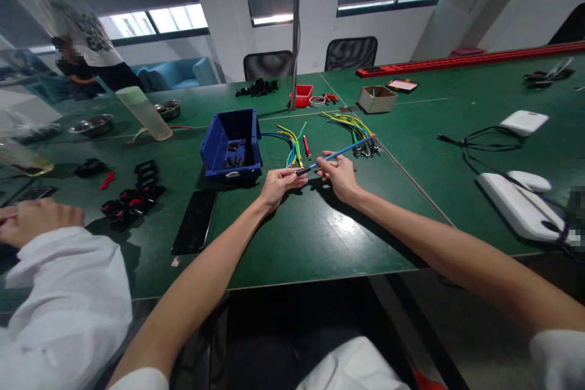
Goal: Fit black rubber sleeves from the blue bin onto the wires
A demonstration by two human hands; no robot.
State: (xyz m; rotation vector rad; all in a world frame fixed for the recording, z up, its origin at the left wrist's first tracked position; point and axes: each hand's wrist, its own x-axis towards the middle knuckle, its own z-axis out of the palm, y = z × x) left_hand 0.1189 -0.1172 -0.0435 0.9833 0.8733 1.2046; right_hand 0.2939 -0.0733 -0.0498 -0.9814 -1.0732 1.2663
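A blue wire (350, 148) slants up to the right between my two hands, with a bare copper-coloured tip at its far end. The fingers of my left hand (276, 186) pinch its near end, where a dark sleeve-like piece (301, 171) shows. Further along, my right hand (339, 177) is closed around the wire with thumb and fingers. Just beyond the hands lies a bunch of yellow, green and blue wires (292, 145), with a red pen-like tool (306, 147) beside it. Another wire bunch (359, 131) with dark lug-like ends rests behind my right hand.
Left of my hands stands a blue bin (210, 155) holding small black pieces. A black phone (195, 222) lies nearer me. At far left is a co-worker's hand (41, 219). A cardboard box (377, 99) and red tray (302, 95) stand behind; white devices (516, 204) lie right.
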